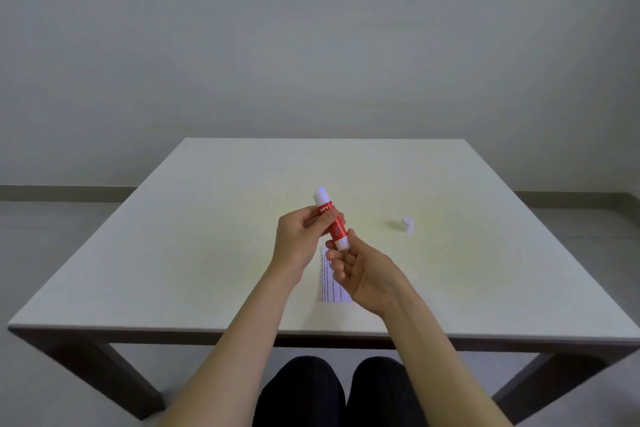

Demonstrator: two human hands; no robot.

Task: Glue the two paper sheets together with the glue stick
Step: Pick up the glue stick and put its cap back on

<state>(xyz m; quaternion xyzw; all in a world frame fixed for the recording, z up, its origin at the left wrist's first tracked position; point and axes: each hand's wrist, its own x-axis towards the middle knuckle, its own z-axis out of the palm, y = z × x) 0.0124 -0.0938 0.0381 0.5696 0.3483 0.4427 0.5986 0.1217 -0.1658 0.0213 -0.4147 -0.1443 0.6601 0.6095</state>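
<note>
A red and white glue stick (331,218) is held tilted above the table, its uncapped white tip pointing up and away. My left hand (301,239) grips its upper red part. My right hand (360,270) pinches the white base between thumb and fingertips. A small white paper sheet with printed text (329,282) lies flat on the table under my right hand, partly hidden by it. I can make out only one sheet. The white cap (407,225) lies on the table to the right.
The pale square table (207,253) stands before a plain grey wall. Its near edge runs just above my knees (346,392). Dark table legs show at the lower left and right.
</note>
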